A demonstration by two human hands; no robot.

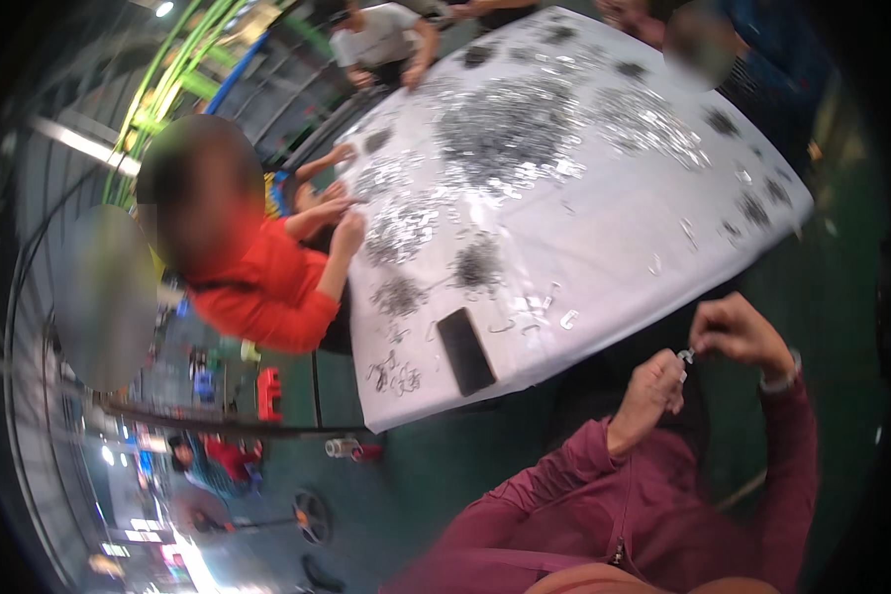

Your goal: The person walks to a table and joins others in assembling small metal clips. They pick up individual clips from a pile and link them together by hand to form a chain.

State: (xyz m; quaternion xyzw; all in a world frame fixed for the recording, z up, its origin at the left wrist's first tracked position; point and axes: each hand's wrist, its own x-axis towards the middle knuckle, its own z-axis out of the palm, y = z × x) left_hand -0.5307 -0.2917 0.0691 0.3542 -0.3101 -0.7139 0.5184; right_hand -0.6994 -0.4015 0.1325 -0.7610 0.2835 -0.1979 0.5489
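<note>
Just off the table's near edge, in front of my body, my two hands meet at a small shiny metal piece [685,356]. My left hand [649,388] is closed around its lower part. The fingers of my right hand [735,333] pinch at its upper end. The piece is too small and too covered by fingers to tell its exact kind. Closest to my hands on the table lie a few loose bent metal pieces [568,320], hook-like in shape. A dark phone [464,351] rests flat near the table's front edge.
A white-covered table [604,257] carries a large heap of shiny metal pieces [510,129] and smaller dark piles [477,264]. A person in red [267,282] works at the left side; other people stand along the far edges. Bottles [351,449] stand on the green floor.
</note>
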